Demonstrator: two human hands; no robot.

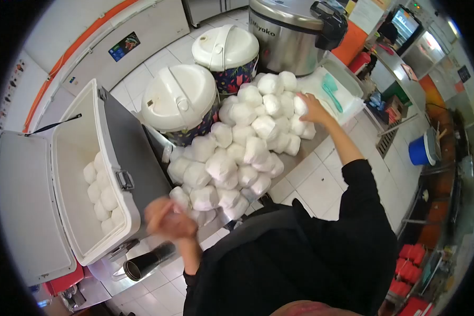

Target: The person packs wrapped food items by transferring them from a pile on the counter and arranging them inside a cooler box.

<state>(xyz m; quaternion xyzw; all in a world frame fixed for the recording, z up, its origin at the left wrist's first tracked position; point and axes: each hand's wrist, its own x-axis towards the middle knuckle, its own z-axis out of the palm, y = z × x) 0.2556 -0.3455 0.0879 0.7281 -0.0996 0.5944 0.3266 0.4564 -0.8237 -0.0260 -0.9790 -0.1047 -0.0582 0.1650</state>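
A large heap of white, rounded plastic-wrapped bundles [231, 158] covers the metal table in front of me; their contents cannot be made out. At the heap's far right side, my right hand [313, 109] has its fingers curled over one white wrapped bundle [300, 106]. My left hand [171, 221] is smeared by motion between the heap and the cooler box, and its fingers cannot be read. To the left stands a grey and white cooler box [75, 152] with its lid [29, 210] swung open. Several similar white bundles [102, 189] lie inside it.
Behind the heap are two white-lidded, patterned containers [176, 97] and a large steel cooker [284, 39]. A plastic tray [347, 76] with a turquoise utensil [331, 92] sits at the back right. A dark cylinder [147, 262] lies near the cooler's front corner.
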